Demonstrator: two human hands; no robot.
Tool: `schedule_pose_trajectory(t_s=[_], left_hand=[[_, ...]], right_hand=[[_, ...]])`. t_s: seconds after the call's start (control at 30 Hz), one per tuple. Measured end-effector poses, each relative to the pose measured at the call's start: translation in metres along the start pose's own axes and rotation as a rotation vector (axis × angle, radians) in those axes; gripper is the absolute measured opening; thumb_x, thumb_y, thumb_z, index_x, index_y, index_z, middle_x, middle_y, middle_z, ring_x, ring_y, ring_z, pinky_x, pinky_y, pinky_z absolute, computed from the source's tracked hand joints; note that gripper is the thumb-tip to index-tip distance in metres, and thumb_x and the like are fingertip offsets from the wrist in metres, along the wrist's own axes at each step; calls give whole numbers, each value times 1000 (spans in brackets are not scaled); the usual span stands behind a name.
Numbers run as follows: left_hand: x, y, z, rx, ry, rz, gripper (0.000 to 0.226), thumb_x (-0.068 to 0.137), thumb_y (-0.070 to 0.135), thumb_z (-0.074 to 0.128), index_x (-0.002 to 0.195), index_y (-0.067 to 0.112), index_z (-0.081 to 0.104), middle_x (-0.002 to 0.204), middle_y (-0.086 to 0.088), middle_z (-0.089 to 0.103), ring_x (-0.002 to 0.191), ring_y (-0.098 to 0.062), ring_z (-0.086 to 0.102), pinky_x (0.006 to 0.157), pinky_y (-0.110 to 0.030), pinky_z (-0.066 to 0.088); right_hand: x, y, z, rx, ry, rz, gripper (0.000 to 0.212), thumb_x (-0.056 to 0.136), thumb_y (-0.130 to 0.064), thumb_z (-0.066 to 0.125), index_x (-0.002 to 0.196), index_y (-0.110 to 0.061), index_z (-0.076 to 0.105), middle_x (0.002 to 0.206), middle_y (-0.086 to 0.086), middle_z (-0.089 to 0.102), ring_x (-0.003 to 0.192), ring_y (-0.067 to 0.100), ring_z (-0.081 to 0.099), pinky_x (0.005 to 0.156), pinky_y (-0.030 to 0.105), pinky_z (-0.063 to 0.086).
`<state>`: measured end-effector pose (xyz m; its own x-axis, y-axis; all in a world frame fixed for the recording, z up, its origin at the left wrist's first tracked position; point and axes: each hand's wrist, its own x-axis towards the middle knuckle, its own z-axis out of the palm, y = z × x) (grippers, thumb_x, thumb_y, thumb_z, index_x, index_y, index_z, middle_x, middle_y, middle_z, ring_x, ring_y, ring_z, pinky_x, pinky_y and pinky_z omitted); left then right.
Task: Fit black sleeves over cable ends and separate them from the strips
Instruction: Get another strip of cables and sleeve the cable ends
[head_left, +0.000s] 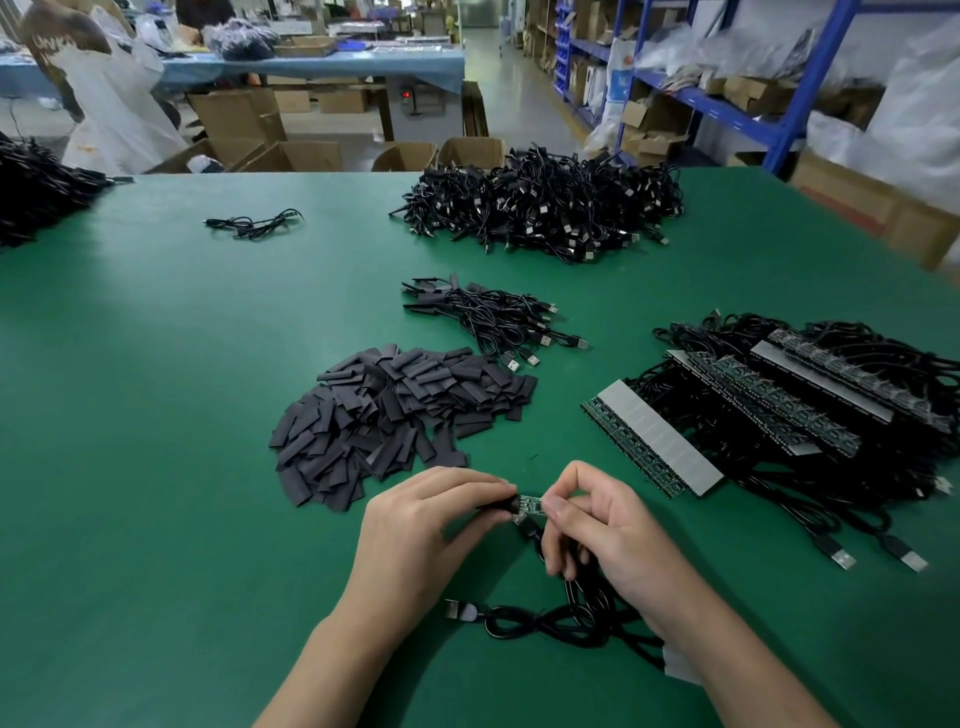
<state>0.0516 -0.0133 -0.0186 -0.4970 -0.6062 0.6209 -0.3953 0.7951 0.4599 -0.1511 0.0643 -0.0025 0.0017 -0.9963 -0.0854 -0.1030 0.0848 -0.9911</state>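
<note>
I see the left hand (431, 519) pinching a short black tubular sleeve (500, 503) between thumb and fingertips. The right hand (608, 525) pinches the small green circuit board (531, 505) at the end of a thin black cable (545, 618). The sleeve's mouth meets the board's left edge; I cannot tell how far it is on. Both hands are closed tight on their pieces, low over the green table mat (156, 415).

The cable drops under the right palm and loops on the mat between the wrists, its USB plug (460, 609) lying to the left.

Just beyond the left hand lies a loose heap of flat black sleeves (400, 415). Behind it is a small bundle of black sleeved cables (498, 317). To the right, long strips of green boards with grey backing (649, 447) rest on tangled black cables. At the table's far side sits a large heap of black USB cables (540, 208), with a single coiled cable (254, 224) well apart to its left.
</note>
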Motion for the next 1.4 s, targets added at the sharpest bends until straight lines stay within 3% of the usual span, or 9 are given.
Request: schedule_pose_trajectory(t_s=[0.33, 0.73, 1.07, 1.23, 1.3, 1.4], left_hand=[[0, 3, 0, 19, -41, -56, 20, 93, 44, 70, 102, 28, 80, 101, 21, 73, 93, 5, 66, 83, -17, 54], [0, 5, 0, 115, -4, 6, 13, 91, 34, 77, 100, 26, 80, 98, 17, 74, 88, -5, 69, 74, -26, 58], [0, 8, 1, 58, -34, 49, 14, 92, 31, 78, 103, 23, 80, 98, 14, 74, 87, -8, 70, 72, -29, 58], [0, 7, -1, 56, -20, 34, 15, 93, 34, 76, 102, 24, 80, 98, 15, 73, 87, -5, 68, 72, -27, 57], [0, 6, -1, 55, -16, 29, 14, 93, 34, 76, 102, 24, 80, 98, 16, 73, 87, -5, 68, 72, -27, 57], [0, 4, -1, 56, -11, 22, 13, 93, 34, 77, 102, 24, 80, 99, 16, 73, 88, -4, 68, 74, -27, 57]], right_hand=[[0, 0, 0, 15, 9, -10, 18, 106, -14, 55, 93, -2, 53, 65, 14, 70, 54, 19, 55, 57, 19, 45], [2, 5, -1, 20, -4, -26, 18, 106, -16, 54, 93, -4, 52, 68, 15, 72, 56, 18, 59, 58, 17, 45], [-1, 4, 0, -32, -23, -32, 15, 104, -19, 60, 92, -9, 57, 71, 13, 74, 59, 17, 59, 63, 20, 47], [-7, -7, -2, -209, 24, -40, 9, 90, -36, 67, 98, -31, 66, 89, -3, 78, 76, 22, 66, 79, 31, 55], [-9, -8, -5, -373, 76, -74, 13, 90, -36, 70, 102, -39, 65, 91, -11, 76, 68, 27, 55, 68, 33, 49], [-8, -8, -6, -480, 139, -98, 9, 92, -34, 71, 96, -38, 64, 81, -19, 75, 59, 19, 42, 58, 26, 40]])
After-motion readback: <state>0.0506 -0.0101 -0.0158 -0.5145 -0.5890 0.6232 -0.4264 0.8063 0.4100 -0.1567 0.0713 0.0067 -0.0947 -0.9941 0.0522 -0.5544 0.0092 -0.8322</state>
